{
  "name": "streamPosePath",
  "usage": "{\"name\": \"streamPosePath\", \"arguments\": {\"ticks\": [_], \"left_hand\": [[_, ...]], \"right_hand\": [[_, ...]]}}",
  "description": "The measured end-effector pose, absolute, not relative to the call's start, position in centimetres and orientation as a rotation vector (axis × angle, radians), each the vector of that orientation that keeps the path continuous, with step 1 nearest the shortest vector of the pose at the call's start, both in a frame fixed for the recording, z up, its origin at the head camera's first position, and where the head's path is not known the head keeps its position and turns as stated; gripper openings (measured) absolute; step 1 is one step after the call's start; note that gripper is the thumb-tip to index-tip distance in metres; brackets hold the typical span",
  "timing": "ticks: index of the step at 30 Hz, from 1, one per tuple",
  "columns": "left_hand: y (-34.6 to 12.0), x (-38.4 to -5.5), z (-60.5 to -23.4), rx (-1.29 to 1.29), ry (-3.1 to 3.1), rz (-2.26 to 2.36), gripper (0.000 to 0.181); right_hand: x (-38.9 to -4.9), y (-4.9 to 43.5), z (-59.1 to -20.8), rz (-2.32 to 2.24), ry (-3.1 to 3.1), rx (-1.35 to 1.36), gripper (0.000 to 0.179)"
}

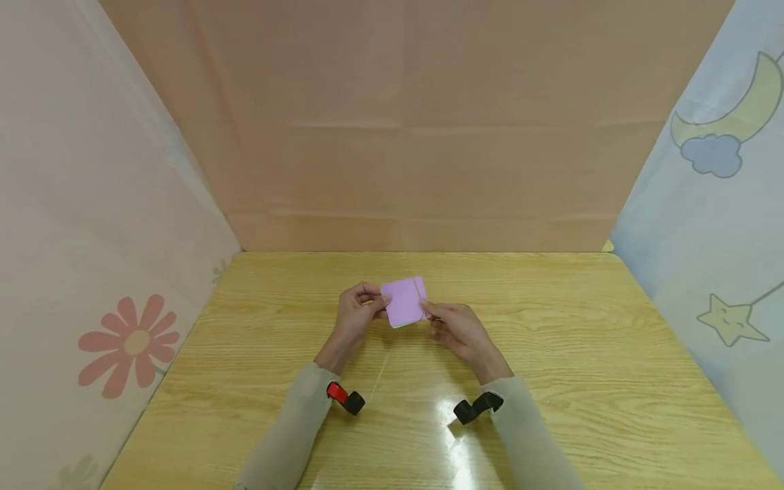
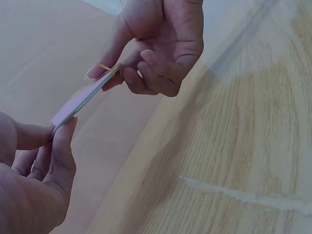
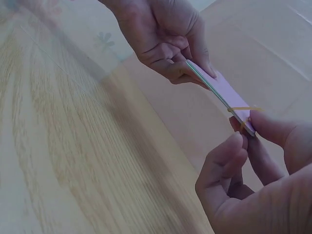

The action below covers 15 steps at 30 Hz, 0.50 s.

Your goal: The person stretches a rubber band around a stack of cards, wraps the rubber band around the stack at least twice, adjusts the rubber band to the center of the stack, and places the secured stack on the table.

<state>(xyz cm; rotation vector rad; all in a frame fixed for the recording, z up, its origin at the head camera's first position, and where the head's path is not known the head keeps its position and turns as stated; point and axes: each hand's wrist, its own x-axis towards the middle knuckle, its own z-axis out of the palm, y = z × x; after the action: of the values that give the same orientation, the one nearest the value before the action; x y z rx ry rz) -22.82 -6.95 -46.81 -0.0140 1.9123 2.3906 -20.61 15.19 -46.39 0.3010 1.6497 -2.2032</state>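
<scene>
Both hands hold up a thin stack of square paper notes (image 1: 403,304), pink on top with a green layer showing at its edge. At its left edge my left hand (image 1: 355,314) pinches it between thumb and fingers. My right hand (image 1: 459,328) pinches the opposite end, where a tan rubber band (image 3: 242,108) goes round the stack near the corner. In the left wrist view the band (image 2: 111,70) crosses itself by the right thumb and fingertips. Seen edge-on there, the stack (image 2: 80,102) is tilted, its layers pressed together.
Below the hands is a wood-grain table (image 1: 257,381), with a glossy light reflection near its front. A tan backdrop (image 1: 429,170) rises at the far edge. Printed cloth walls stand on either side, with a flower (image 1: 135,342) left and a star (image 1: 731,320) right.
</scene>
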Motion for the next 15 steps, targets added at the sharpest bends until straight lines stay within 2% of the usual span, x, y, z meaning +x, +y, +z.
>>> {"name": "streamPosePath", "arguments": {"ticks": [11, 15], "left_hand": [[-7.42, -22.49, -46.99, -0.003, 1.919, 2.274, 0.008], [-7.49, -22.36, -47.20, 0.011, 1.886, 2.259, 0.013]], "right_hand": [[-20.32, 15.97, -46.04, -2.167, 1.687, 0.270, 0.017], [-20.49, 16.22, -45.86, -2.148, 1.704, 0.245, 0.017]]}}
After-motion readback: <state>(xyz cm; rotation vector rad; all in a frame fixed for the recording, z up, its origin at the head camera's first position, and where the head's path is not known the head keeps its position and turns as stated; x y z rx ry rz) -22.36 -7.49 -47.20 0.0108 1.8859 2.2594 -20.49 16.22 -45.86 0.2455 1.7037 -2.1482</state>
